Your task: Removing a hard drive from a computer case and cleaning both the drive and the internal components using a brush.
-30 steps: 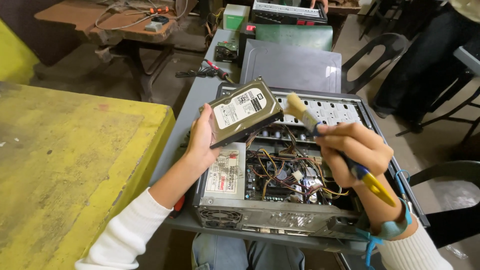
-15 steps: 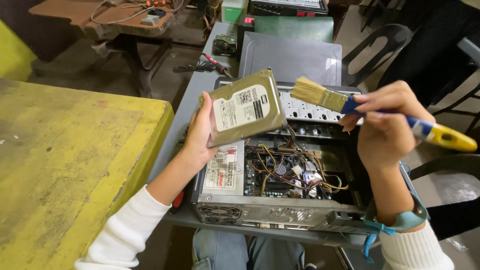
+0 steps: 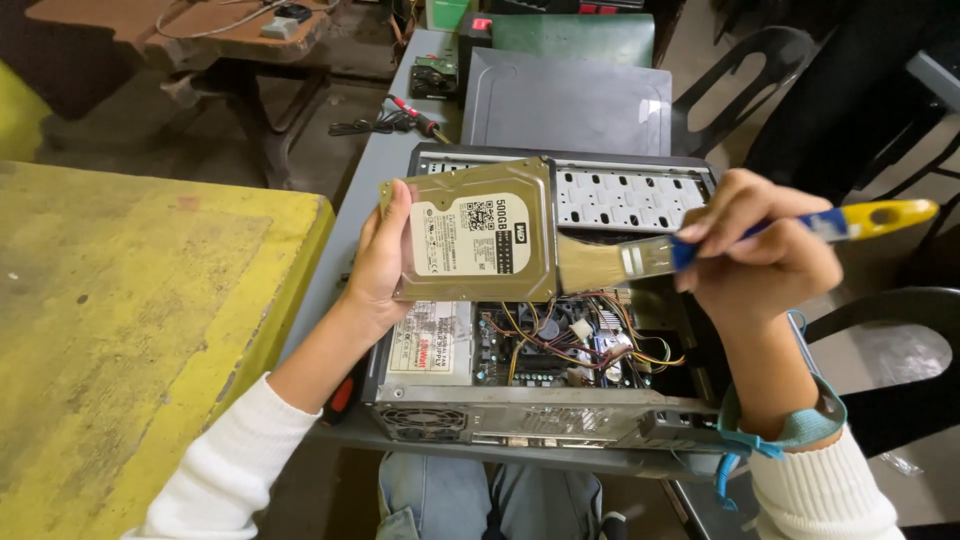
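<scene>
1. The hard drive [image 3: 470, 232], a flat metal block with a white label, is held in the air above the open computer case [image 3: 560, 420], at about 11 o'clock from the case's cabling. It looks rigid, dense for its bulk and sensitive to knocks; its smooth faces would likely slip, so the narrow side edges are the sound place to take hold.
2. The left hand [image 3: 378, 262] is closed on the drive's left edge, thumb on the label face and palm behind, tilting the face up toward the camera. The forearm rises from 7 o'clock in a white sleeve.
3. The right hand [image 3: 762, 252] is closed round the blue and yellow handle of a paintbrush [image 3: 640, 258], whose light, soft bristles touch the drive's right edge at 3 o'clock. The wrist is bent over, the handle pointing out toward 2 o'clock.
4. A grey side panel [image 3: 565, 100] lies at 12 o'clock beyond the case; a yellow table [image 3: 130, 330] stands at 9 o'clock.
</scene>
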